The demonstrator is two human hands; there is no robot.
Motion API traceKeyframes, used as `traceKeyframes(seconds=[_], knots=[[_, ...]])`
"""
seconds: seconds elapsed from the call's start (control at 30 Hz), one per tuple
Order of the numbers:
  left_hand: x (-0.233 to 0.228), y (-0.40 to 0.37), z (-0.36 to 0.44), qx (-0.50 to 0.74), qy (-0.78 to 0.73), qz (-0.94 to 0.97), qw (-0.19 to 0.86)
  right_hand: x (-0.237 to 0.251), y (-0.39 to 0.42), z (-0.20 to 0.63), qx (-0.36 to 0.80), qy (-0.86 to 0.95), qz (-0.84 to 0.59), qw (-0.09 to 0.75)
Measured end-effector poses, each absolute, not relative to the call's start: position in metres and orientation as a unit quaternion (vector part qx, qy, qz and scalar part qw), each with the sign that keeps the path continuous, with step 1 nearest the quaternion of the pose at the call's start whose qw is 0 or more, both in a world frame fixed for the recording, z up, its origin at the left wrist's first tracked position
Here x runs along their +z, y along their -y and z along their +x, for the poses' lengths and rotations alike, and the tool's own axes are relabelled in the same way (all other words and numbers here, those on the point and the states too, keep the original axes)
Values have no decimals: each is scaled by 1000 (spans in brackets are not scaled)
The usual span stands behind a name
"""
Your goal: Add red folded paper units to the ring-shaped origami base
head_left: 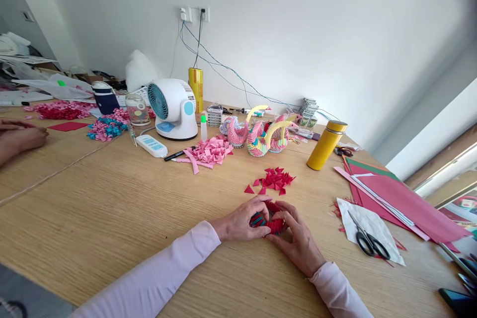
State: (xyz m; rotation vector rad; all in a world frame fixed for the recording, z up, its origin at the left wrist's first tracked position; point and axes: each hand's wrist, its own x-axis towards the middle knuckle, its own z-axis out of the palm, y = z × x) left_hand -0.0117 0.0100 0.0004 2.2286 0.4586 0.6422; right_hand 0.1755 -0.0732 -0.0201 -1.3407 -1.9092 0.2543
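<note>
1. Both hands cup a small ring (pixel 269 219) of folded red paper pieces, with some teal showing, on the wooden table (pixel 112 208) near its front edge.
2. The left hand (pixel 240 221) grips the ring's left side, fingers curled over its top.
3. The right hand (pixel 298 238) grips the right side, thumb and fingers pressed to it.
4. The ring lies flat; it looks round, so no long axis can be told, and the hands hide most of it.
5. Loose red triangles (pixel 275 179) lie just behind the ring.
6. Scissors (pixel 367 239) rest on white paper to the right; a yellow flask (pixel 327 145) stands beyond.
7. Another person's hand (pixel 18 136) rests at the far left edge.
</note>
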Motion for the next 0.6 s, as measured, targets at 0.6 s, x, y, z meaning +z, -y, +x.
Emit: traceKeyframes(seconds=[0.6], knots=[[-1,-12,-10,263,-173,868,383,-17,72,173,117,757,-516,383]])
